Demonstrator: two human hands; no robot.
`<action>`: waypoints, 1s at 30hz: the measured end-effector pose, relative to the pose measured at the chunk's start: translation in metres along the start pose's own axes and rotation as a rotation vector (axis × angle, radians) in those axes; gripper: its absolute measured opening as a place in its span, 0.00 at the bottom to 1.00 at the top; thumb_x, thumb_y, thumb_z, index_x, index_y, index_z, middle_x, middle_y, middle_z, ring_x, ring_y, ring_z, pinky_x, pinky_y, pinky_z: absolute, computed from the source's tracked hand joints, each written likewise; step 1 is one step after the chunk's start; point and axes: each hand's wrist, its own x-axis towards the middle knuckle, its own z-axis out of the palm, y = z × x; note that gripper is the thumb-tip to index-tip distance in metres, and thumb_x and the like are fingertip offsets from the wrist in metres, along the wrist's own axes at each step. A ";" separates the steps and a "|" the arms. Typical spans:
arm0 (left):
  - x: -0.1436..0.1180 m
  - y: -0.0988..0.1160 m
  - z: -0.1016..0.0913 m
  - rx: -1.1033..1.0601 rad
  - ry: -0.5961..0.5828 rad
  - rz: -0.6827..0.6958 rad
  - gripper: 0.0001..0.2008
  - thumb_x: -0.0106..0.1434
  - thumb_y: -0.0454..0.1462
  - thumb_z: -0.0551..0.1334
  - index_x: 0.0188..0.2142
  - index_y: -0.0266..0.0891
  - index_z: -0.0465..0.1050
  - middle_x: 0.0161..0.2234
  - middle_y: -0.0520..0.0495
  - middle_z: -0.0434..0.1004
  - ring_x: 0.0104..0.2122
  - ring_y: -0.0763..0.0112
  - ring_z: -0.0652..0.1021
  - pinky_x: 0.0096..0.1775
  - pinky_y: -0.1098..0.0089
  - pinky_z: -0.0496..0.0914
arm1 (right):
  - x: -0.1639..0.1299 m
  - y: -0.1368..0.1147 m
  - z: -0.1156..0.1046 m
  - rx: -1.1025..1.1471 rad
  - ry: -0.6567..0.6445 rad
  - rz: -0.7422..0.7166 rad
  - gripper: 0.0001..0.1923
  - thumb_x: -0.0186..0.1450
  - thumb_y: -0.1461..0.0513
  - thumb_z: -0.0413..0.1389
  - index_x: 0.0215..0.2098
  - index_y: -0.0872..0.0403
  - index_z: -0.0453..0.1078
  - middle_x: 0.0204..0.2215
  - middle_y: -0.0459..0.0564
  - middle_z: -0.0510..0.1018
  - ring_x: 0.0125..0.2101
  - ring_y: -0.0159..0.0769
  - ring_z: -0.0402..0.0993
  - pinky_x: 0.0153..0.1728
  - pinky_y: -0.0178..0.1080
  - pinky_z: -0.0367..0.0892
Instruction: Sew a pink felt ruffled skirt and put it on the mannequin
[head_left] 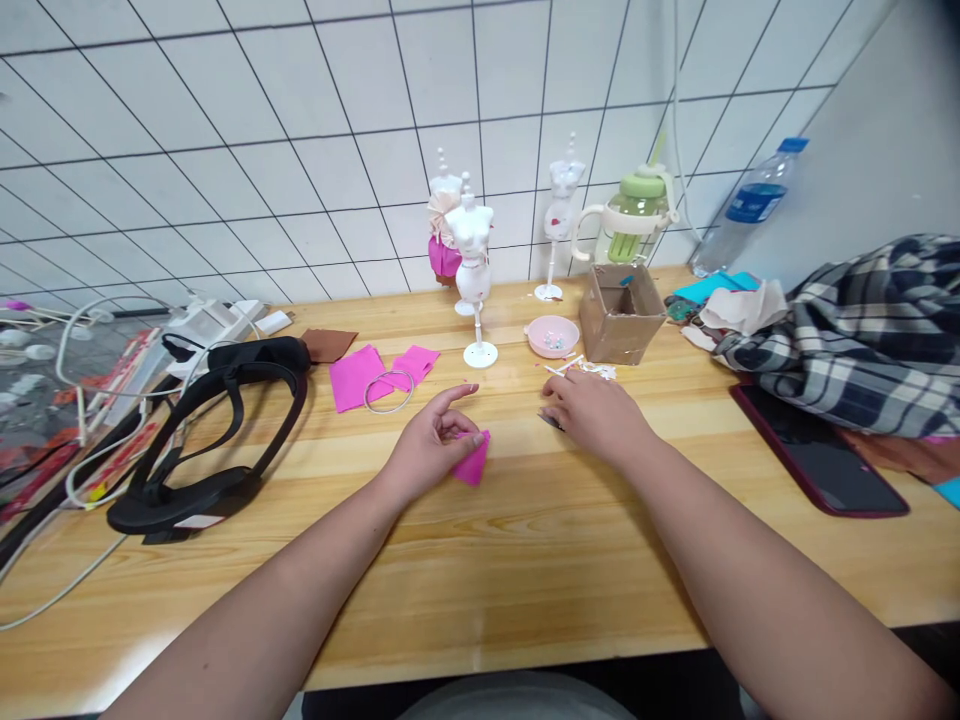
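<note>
My left hand (431,440) rests on the wooden table (525,540) and pinches a small folded piece of pink fabric (474,462). My right hand (592,408) lies palm down a little to the right, fingers over a small dark object on the table; what it is cannot be told. Behind the hands stands a bare white mini mannequin (472,270) on a stand. Two more pink fabric pieces (375,372) lie left of it with a metal ring (389,391) on them.
A pink bowl of beads (553,336) and an open cardboard box (622,312) sit behind my right hand. Two more mannequins (562,215), a green jug (634,215), a water bottle (746,205), plaid cloth (855,330), a phone (821,455), a black headset (217,430) and cables.
</note>
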 end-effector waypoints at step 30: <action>0.002 0.000 0.008 -0.058 0.055 -0.042 0.39 0.52 0.40 0.69 0.61 0.37 0.58 0.26 0.54 0.76 0.25 0.75 0.73 0.30 0.73 0.65 | -0.003 -0.044 0.018 0.910 0.070 -0.172 0.08 0.62 0.63 0.60 0.37 0.46 0.81 0.31 0.46 0.77 0.31 0.33 0.71 0.33 0.35 0.64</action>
